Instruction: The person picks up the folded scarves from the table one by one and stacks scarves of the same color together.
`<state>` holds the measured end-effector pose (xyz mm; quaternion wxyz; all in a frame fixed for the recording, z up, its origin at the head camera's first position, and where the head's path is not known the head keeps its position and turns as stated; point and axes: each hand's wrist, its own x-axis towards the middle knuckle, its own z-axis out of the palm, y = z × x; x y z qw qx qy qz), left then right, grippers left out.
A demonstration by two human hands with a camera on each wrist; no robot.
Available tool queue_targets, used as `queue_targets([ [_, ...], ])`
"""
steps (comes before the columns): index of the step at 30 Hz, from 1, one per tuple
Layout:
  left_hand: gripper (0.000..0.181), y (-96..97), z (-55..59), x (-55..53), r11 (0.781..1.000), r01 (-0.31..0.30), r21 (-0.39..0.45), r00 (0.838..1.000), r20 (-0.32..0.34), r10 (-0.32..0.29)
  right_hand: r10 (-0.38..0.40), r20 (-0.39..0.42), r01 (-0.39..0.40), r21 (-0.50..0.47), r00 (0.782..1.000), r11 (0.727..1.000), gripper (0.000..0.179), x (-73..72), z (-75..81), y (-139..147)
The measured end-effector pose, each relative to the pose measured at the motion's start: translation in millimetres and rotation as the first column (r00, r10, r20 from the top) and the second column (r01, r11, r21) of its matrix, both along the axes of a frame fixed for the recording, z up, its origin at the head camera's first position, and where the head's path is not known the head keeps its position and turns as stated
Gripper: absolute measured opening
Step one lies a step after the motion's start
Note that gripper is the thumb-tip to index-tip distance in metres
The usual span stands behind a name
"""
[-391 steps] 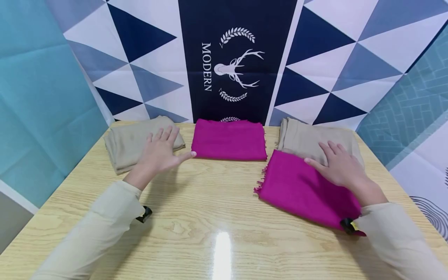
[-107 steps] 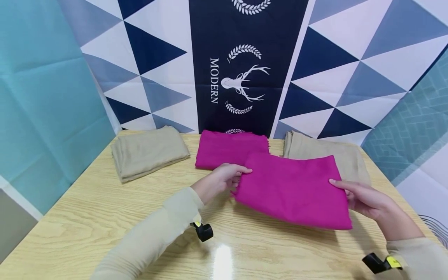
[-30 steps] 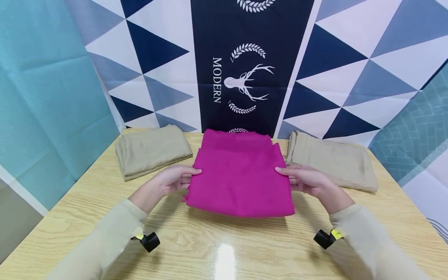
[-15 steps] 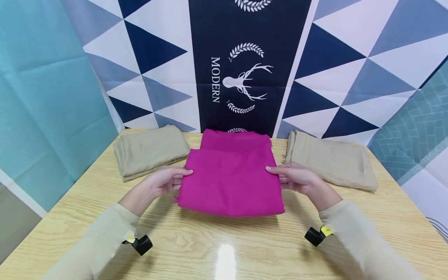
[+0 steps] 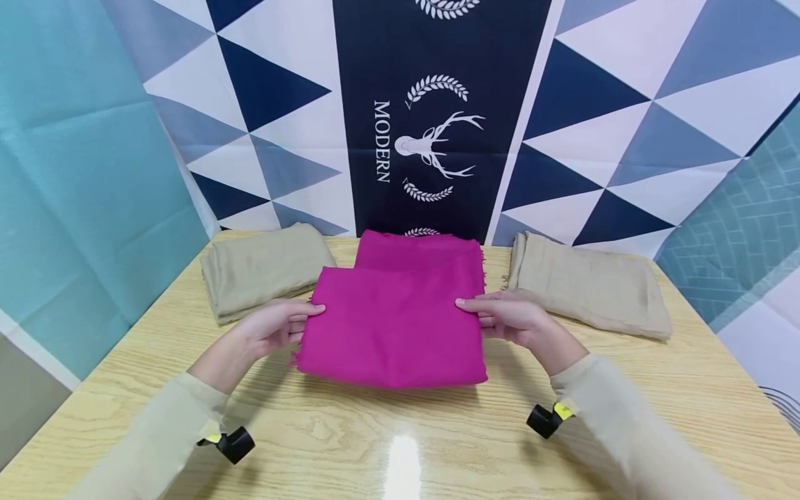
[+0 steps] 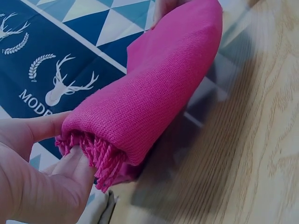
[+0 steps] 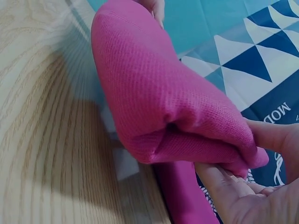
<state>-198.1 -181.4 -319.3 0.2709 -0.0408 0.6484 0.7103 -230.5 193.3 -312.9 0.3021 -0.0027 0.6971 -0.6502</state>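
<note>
A folded magenta scarf (image 5: 390, 330) is held level above the table, partly overlapping a second folded magenta scarf (image 5: 419, 251) behind it in the head view. My left hand (image 5: 269, 326) pinches its left end, thumb on top and fingers beneath. Fringe (image 6: 100, 156) hangs at that end in the left wrist view. On the other side my right hand (image 5: 509, 319) pinches the right end the same way. The right wrist view shows the folded layers (image 7: 187, 135) between thumb and fingers, with no fringe there.
A folded beige cloth (image 5: 265, 271) lies at the back left of the wooden table (image 5: 350, 444), another beige cloth (image 5: 590, 285) at the back right. A patterned backdrop (image 5: 437, 125) stands right behind them.
From the right side of the table, the scarf was picked up from over the right beige cloth and brought to the middle. Lately both hands have shifted it slightly left.
</note>
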Motion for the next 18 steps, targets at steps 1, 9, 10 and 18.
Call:
queue_targets([
  [1, 0.014, -1.3, -0.1, 0.7, 1.0, 0.0, 0.0, 1.0, 0.001, 0.0, 0.002, 0.003, -0.002, -0.003, 1.0, 1.0, 0.02, -0.3, -0.8, -1.2],
  [9, 0.009, -14.2, -3.1, 5.6, 1.0, -0.01, 0.005, 1.0, 0.011, 0.01, 0.013, -0.006, -0.013, -0.005, 1.0, 1.0, 0.017, -1.5, -8.8, -13.8],
  [10, 0.009, -15.8, -3.7, 6.1, 1.0, -0.007, 0.007, 1.0, 0.009, 0.007, 0.013, -0.008, -0.013, -0.006, 1.0, 1.0, 0.018, -1.3, -9.5, -15.2],
  [18, 0.01, -26.8, -9.9, 10.0, 1.0, 0.026, -0.006, 1.0, 0.004, -0.026, 0.026, -0.009, -0.026, -0.019, 1.0, 0.999, 0.025, -0.4, -15.2, -26.2],
])
